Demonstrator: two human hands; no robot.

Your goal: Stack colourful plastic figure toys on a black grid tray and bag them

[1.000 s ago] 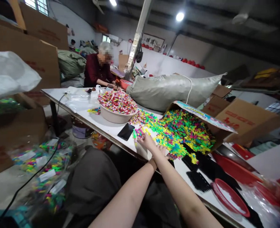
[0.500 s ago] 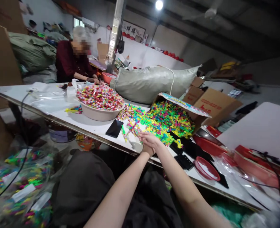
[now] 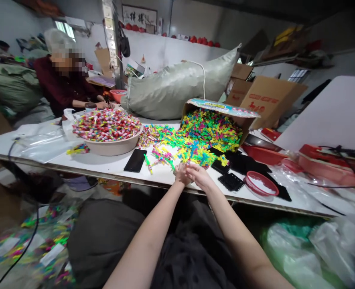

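My left hand (image 3: 182, 173) and my right hand (image 3: 197, 175) meet over the front edge of the white table, fingers closed together. Whatever lies between the fingers is too small to make out. Just beyond them, small yellow, green and blue plastic pieces (image 3: 192, 152) spill from a tipped cardboard box (image 3: 222, 107). Pink and white wrapped pieces (image 3: 162, 155) lie to the left of that pile. A single green and yellow piece (image 3: 148, 163) rests beside a black phone (image 3: 135, 160). Further left, a beige basin (image 3: 112, 147) is heaped with red and white wrapped pieces.
Black trays (image 3: 231, 182) and a red basket (image 3: 261, 184) with white contents lie right of my hands. A large grey-green sack (image 3: 177, 90) stands behind the pile. Across the table at left, a person (image 3: 57, 84) works with both hands. Filled plastic bags lie on the floor.
The camera view has levelled and turned right. My hands have come closer together, with the right fingers now bent against the left hand.
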